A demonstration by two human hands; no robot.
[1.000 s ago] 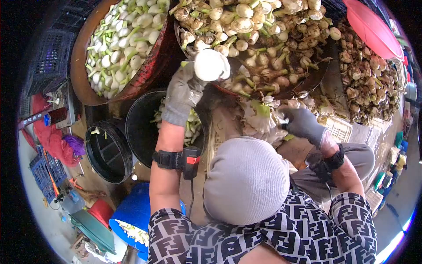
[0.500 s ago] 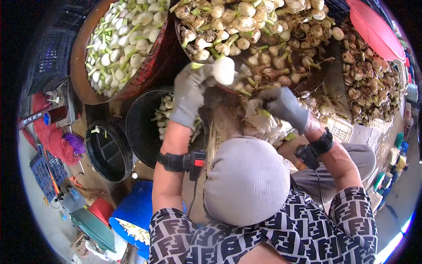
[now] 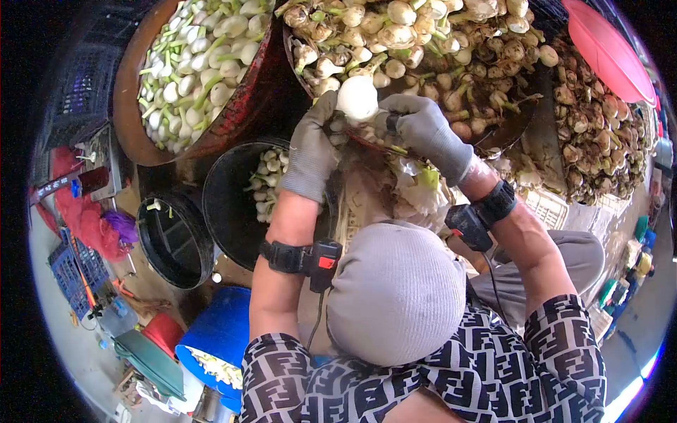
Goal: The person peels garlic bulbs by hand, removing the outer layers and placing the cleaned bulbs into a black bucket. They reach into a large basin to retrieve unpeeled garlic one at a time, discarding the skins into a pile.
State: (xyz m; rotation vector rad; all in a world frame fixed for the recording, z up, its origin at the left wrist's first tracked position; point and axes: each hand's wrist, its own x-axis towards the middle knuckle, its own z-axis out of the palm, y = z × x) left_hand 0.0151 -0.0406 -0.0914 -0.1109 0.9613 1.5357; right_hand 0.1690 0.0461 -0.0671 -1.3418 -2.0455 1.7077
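A smooth white garlic bulb point(image 3: 357, 99) is up in front of the head, above the rim of a wide tub. My left hand point(image 3: 314, 151), in a grey glove, grips it from the left side. Close to the bulb's right side is my right hand point(image 3: 429, 132), gloved too, with fingers closed on a small dark tool point(image 3: 391, 124); its working end is blurred. Pale peeled skins point(image 3: 417, 189) hang below the hands. Behind them, unpeeled brownish garlic bulbs point(image 3: 402, 35) fill much of the tub.
A large rusty drum point(image 3: 127, 106) at upper left holds peeled bulbs. Below it stand a black bucket point(image 3: 218, 190) with some bulbs inside and a smaller black bucket point(image 3: 144, 240). A dirty bulb heap point(image 3: 599, 134), a pink basin point(image 3: 610, 49) and a blue barrel point(image 3: 229, 314) surround the workplace.
My right hand has moved up and left, from over the skins to beside the bulb. In my left hand the bulb has turned, its round end now facing up.
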